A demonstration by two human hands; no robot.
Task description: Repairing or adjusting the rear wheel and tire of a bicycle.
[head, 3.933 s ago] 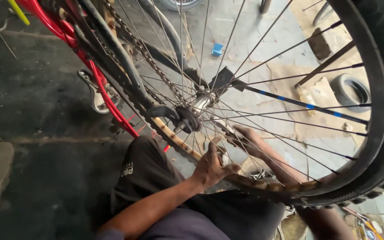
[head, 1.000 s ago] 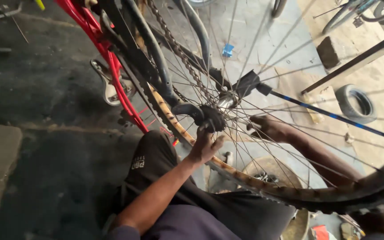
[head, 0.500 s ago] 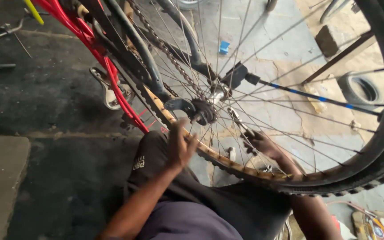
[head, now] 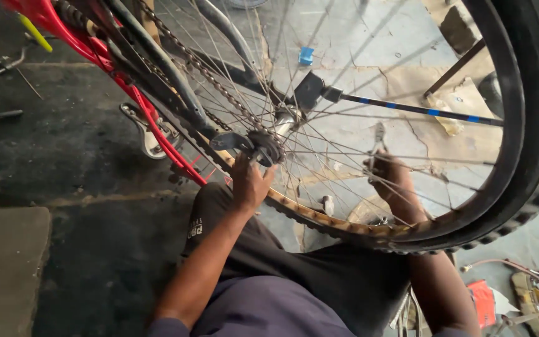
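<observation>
A bicycle rear wheel (head: 519, 156) with thin spokes and a black knobbly tyre fills the view, held in a red frame (head: 126, 87). My left hand (head: 251, 184) reaches up on the near side and grips the black derailleur (head: 257, 145) just below the hub (head: 285, 118). A rusty chain (head: 201, 65) runs up and left from there. My right hand (head: 391, 181) is behind the spokes, closed on a metal wrench (head: 378, 138) that points upward.
A black rod with blue bands (head: 407, 109) sticks out right from the axle. A silver pedal (head: 148, 134) hangs at left. A small blue object (head: 306, 56) lies on the cracked concrete floor. Red and yellow packets (head: 519, 299) sit at bottom right. A concrete slab (head: 7, 268) lies bottom left.
My left hand has risen from the lower spokes to the derailleur by the hub. My right hand has moved up behind the spokes, and the wrench now shows in it.
</observation>
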